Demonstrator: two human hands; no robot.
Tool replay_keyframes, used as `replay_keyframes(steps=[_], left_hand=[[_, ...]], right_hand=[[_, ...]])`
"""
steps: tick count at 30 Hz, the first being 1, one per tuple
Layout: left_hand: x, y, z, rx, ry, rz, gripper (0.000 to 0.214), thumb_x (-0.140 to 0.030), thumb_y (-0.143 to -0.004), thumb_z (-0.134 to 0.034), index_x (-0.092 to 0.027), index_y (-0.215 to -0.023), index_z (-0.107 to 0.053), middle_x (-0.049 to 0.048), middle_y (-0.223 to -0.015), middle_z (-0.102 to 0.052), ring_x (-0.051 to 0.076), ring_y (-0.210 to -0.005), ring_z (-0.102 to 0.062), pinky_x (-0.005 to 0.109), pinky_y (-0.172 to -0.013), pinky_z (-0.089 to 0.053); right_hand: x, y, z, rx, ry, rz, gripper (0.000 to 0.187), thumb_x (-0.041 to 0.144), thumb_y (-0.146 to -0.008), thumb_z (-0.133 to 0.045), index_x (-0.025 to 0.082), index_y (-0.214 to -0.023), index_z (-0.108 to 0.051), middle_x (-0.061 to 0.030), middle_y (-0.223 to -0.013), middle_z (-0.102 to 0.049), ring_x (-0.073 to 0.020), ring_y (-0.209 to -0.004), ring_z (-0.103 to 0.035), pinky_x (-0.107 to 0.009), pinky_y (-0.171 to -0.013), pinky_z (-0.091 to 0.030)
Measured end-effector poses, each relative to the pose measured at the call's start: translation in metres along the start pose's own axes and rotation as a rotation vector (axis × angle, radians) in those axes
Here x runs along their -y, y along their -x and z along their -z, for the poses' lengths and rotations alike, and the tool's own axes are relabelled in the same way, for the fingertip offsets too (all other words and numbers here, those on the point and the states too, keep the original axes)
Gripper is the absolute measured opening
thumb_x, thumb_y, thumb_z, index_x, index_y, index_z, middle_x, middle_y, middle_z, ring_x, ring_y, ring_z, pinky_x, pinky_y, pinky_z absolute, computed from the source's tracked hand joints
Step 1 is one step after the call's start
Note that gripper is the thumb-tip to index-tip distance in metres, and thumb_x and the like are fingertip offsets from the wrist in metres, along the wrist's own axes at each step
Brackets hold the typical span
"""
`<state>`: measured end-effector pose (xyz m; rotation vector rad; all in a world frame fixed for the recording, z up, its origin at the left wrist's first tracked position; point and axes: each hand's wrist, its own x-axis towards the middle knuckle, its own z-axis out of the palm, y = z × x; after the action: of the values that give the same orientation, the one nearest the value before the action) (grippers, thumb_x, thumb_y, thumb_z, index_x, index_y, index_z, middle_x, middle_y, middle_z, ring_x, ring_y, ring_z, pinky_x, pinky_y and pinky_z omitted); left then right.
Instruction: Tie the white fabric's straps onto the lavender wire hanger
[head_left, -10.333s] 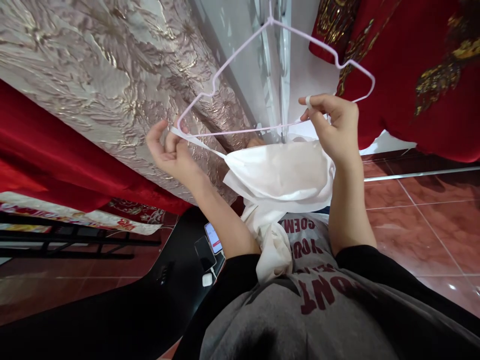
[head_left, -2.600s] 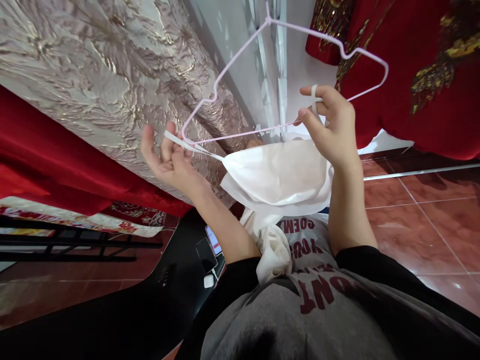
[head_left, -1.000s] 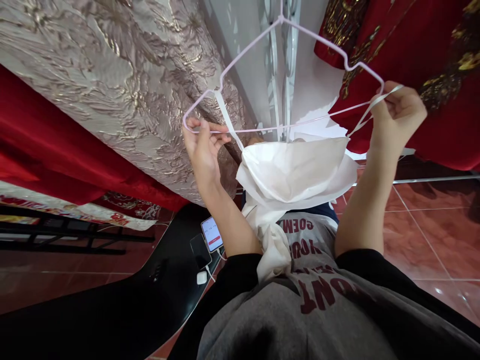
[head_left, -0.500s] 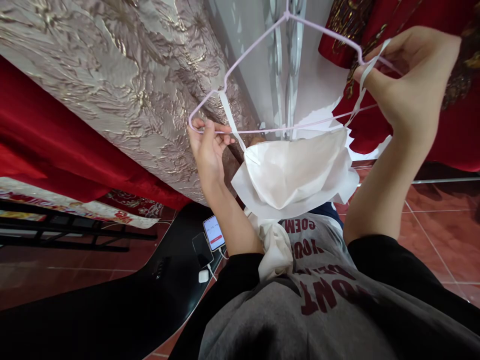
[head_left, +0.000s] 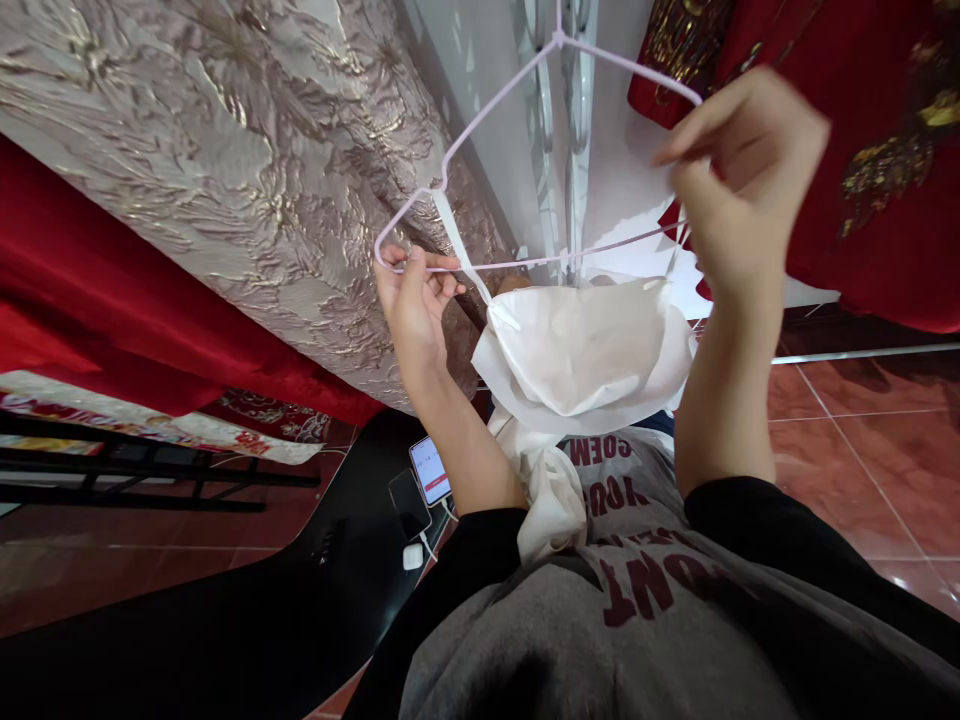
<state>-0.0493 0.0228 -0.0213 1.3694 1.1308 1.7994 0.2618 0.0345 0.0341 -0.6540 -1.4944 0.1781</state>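
A pale pink clothes hanger (head_left: 495, 112) spans the space in front of me. My left hand (head_left: 420, 305) is closed around its lower left corner. From the hanger hangs a white garment (head_left: 581, 350) with thin straps; its left strap (head_left: 452, 228) is looped over the notch on that side. Behind my right hand (head_left: 742, 180), the hanger's right end is hidden. That hand is smeared by motion, thumb and forefinger pointing left, and I cannot tell if it grips anything. Part of the right strap (head_left: 681, 240) shows below it.
Pinkish embossed fabric (head_left: 247, 170) hangs at the left, with red cloth (head_left: 150, 310) beside it. Red garments with gold decoration (head_left: 885, 170) hang at the right. Two phones (head_left: 430, 470) and a small white case (head_left: 412, 557) lie on a black surface (head_left: 225, 620).
My right hand has moved left and inward, and the strap that lay over its thumb no longer shows there. The garment's right side has shifted left. My left hand keeps its grip.
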Motion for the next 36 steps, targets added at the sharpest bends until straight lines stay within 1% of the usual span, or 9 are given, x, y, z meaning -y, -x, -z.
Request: replay_keyframes(steps=[3,5,8,11,18,23,28,33,36], left_hand=[[0.000,0.001,-0.001,-0.016,0.031,-0.011,0.041,-0.066,-0.098,-0.076,-0.034,-0.110,-0.053,0.0008,-0.095,-0.081,0.024,-0.082,-0.072,0.046,-0.090,-0.062],[0.000,0.002,-0.004,-0.026,0.052,-0.007,0.036,-0.057,-0.101,-0.074,-0.032,-0.113,-0.051,0.0001,-0.093,-0.080,0.023,-0.087,-0.074,0.044,-0.094,-0.061],[0.001,0.004,-0.005,0.000,0.084,0.008,0.041,-0.059,-0.098,-0.077,-0.030,-0.113,-0.053,0.0033,-0.101,-0.081,0.024,-0.099,-0.079,0.043,-0.101,-0.062],[0.001,0.008,0.000,0.040,0.080,0.042,0.046,-0.061,-0.092,-0.085,-0.031,-0.115,-0.060,0.0062,-0.117,-0.084,0.026,-0.107,-0.083,0.042,-0.102,-0.066],[-0.006,0.018,0.015,0.229,0.036,0.214,0.034,-0.056,-0.101,-0.080,-0.023,-0.107,-0.081,0.0131,-0.108,-0.086,0.028,-0.102,-0.086,0.035,-0.089,-0.071],[-0.007,0.019,0.010,0.217,0.032,0.142,0.035,-0.056,-0.097,-0.084,-0.022,-0.106,-0.086,0.0137,-0.119,-0.086,0.027,-0.107,-0.083,0.033,-0.089,-0.068],[-0.021,0.026,0.006,0.356,-0.095,0.089,0.037,-0.058,-0.101,-0.080,-0.024,-0.112,-0.090,0.0119,-0.127,-0.085,0.026,-0.108,-0.080,0.034,-0.088,-0.064],[-0.044,0.036,-0.012,0.223,-0.044,-0.046,0.027,-0.049,-0.101,-0.077,-0.025,-0.107,-0.089,0.0099,-0.109,-0.084,0.021,-0.080,-0.063,0.034,-0.067,-0.049],[-0.054,0.037,-0.027,0.130,0.165,-0.081,0.035,-0.050,-0.095,-0.076,-0.028,-0.121,-0.085,0.0093,-0.132,-0.081,0.019,-0.067,-0.042,0.034,-0.056,-0.032]], right_hand=[[-0.001,0.025,-0.016,0.378,0.012,-0.167,0.009,0.037,-0.090,-0.073,0.029,-0.086,-0.069,-0.0038,-0.095,-0.081,-0.0244,-0.092,-0.074,-0.046,-0.095,-0.063],[-0.006,0.038,-0.021,0.471,0.069,-0.193,0.010,0.039,-0.092,-0.073,0.029,-0.093,-0.074,-0.0021,-0.099,-0.083,-0.0250,-0.095,-0.075,-0.053,-0.109,-0.059],[-0.012,0.047,-0.023,0.423,0.133,-0.172,0.010,0.033,-0.095,-0.071,0.030,-0.101,-0.078,-0.0019,-0.104,-0.085,-0.0256,-0.098,-0.077,-0.059,-0.119,-0.051],[-0.010,0.046,-0.020,0.395,0.112,-0.184,0.011,0.032,-0.098,-0.069,0.031,-0.101,-0.080,-0.0024,-0.105,-0.085,-0.0260,-0.101,-0.078,-0.055,-0.112,-0.055],[-0.008,0.048,-0.026,0.396,0.108,-0.173,0.014,0.026,-0.098,-0.069,0.032,-0.103,-0.081,-0.0002,-0.106,-0.086,-0.0254,-0.099,-0.079,-0.055,-0.111,-0.054],[-0.008,0.050,-0.026,0.399,0.114,-0.160,0.015,0.027,-0.099,-0.067,0.030,-0.104,-0.081,0.0002,-0.106,-0.086,-0.0240,-0.097,-0.077,-0.053,-0.111,-0.052],[-0.007,0.049,-0.024,0.412,0.144,-0.173,0.016,0.030,-0.101,-0.065,0.028,-0.105,-0.080,-0.0006,-0.105,-0.085,-0.0229,-0.096,-0.075,-0.053,-0.114,-0.049],[-0.006,0.050,-0.025,0.397,0.123,-0.180,0.016,0.030,-0.102,-0.066,0.028,-0.105,-0.081,-0.0010,-0.104,-0.085,-0.0223,-0.093,-0.073,-0.052,-0.110,-0.050],[-0.004,0.050,-0.024,0.388,0.113,-0.178,0.017,0.033,-0.102,-0.066,0.028,-0.106,-0.083,-0.0015,-0.103,-0.085,-0.0219,-0.094,-0.074,-0.051,-0.109,-0.050]])
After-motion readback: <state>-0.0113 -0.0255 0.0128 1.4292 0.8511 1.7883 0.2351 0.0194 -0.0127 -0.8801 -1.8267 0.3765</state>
